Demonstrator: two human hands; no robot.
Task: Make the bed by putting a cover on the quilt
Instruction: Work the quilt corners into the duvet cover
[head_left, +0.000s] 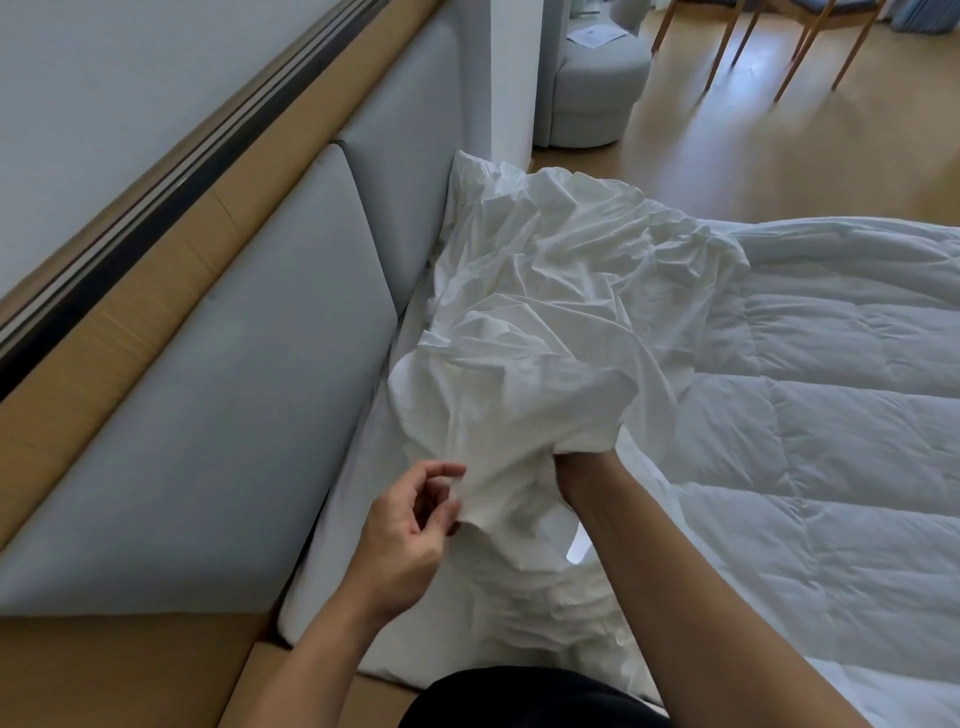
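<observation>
Wooden floor (727, 156) fills the far end of the room, well beyond the hands. A grey padded headboard (234, 415) runs along to the left of them, with a strip of the bed (332, 545) bare between it and the left hand. To the right of the right hand lies the quilt (857, 441), white and stitched in squares, spread flat over the bed. The cover (545, 322) is a crumpled white heap that starts at both hands and piles away from them toward the headboard's far end; part of it overlaps the quilt's near edge.

Far past the heap stands a round grey stool (597, 88) with a paper (597, 35) on it, and wooden chair legs (800, 57) beside that.

The left hand (410, 530) has its fingers curled and pinches a fold at the cover's edge. The right hand (574, 470) is pushed up into the cover — only wrist and heel show, so I cannot tell whether it grips. The two hands are near each other but apart, with cloth between them.
</observation>
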